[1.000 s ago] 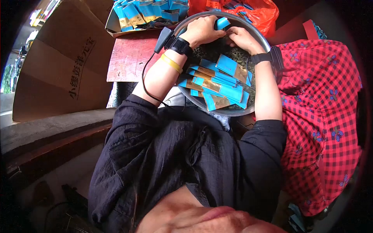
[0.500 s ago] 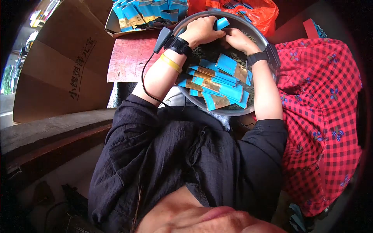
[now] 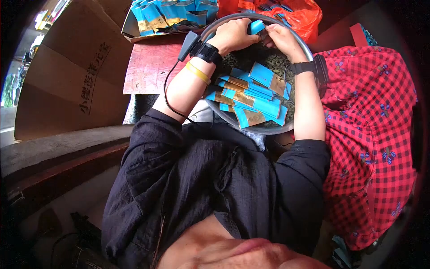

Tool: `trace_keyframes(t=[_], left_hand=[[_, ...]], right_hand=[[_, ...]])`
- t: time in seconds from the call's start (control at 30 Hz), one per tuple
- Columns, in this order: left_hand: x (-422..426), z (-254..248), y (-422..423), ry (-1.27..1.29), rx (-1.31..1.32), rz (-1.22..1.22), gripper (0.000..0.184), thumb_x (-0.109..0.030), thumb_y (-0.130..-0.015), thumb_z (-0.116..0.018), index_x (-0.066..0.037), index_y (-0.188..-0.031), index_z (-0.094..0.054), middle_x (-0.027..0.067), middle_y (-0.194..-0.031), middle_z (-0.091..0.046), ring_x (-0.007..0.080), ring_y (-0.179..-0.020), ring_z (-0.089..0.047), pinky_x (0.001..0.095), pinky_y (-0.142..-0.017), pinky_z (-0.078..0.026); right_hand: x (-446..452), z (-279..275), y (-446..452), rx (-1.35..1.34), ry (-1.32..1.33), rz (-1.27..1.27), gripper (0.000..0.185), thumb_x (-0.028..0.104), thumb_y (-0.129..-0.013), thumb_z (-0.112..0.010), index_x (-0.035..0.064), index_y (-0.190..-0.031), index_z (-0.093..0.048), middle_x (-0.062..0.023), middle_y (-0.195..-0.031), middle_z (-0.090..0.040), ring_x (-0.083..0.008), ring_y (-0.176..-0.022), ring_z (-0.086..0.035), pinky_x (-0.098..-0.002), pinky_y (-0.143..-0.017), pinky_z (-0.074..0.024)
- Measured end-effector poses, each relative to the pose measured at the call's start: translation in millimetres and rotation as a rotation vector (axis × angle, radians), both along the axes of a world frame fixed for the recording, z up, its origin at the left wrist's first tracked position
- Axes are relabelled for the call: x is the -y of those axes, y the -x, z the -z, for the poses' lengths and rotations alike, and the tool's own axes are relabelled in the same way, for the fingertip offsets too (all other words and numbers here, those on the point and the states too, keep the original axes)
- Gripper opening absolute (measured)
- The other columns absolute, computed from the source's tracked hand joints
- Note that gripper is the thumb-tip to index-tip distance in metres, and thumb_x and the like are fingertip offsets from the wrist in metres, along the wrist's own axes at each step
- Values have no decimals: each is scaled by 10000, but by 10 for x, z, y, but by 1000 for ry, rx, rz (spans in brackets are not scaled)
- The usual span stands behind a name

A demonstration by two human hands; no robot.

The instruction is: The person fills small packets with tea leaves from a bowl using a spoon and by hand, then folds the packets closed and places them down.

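Observation:
My left hand [image 3: 234, 34] is closed round a small blue packet [image 3: 256, 27] over the far part of a round metal basin [image 3: 305, 47]. Just to the right of the packet, my right hand [image 3: 283, 41] has its fingers pinched together; whatever they hold is too small to make out. Dark loose leaves [image 3: 274, 62] lie in the basin under both hands. Nearer my body, a pile of flat blue and gold packets [image 3: 253, 99] rests on the leaves.
A box of blue packets [image 3: 172, 15] stands behind a red board [image 3: 150, 67]. At the back is a red plastic bag [image 3: 302, 20] with packets. A large cardboard sheet [image 3: 58, 76] rises at left, and red checked cloth [image 3: 367, 116] covers the right side.
My right hand moved in close to the packet, then drew back a little up and to the right. My left hand has stayed in place, holding the packet.

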State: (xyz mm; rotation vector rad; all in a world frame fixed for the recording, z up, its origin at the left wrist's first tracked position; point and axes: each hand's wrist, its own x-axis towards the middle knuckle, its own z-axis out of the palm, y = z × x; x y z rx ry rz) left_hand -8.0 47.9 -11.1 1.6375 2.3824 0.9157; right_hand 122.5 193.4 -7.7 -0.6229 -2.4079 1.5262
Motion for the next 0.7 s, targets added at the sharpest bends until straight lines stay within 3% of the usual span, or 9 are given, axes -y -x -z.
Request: trace_keyframes(t=[0.23, 0.47, 0.6, 0.7], left_hand=[[25, -45, -20, -9, 22, -7, 562, -502, -759, -700, -55, -1095, -648, 212, -967, -673, 341, -914, -659, 419, -812, -508], [18, -29, -14, 62, 16, 14, 576, -522, -763, -692, -62, -1104, -643, 190, -974, -677, 320, -928, -659, 414, -819, -506], [40, -66, -40, 99, 27, 5, 574, -528, -763, -689, -67, -1103, -644, 180, -982, -678, 315, -935, -657, 412, -819, -505], [31, -45, -33, 99, 37, 18, 576, -532, -763, -688, -69, -1104, -642, 183, -977, -678, 316, -934, -657, 414, -814, -506]], right_hand=[[-204, -29, -69, -72, -43, 129, 313, 276, -977, -485, -3, -928, -618, -69, -738, -649, -132, -647, -624, -267, -604, -516], [-313, -84, -92, -416, -120, 421, 303, 278, -983, -494, 9, -964, -633, -42, -719, -648, -94, -622, -598, -225, -585, -484], [-261, -108, -107, -436, -125, 405, 301, 287, -984, -499, 19, -970, -635, -31, -729, -644, -83, -631, -590, -219, -594, -480], [-207, -73, -80, -398, -106, 250, 305, 306, -978, -511, 28, -972, -636, -23, -741, -638, -77, -646, -585, -215, -608, -480]])
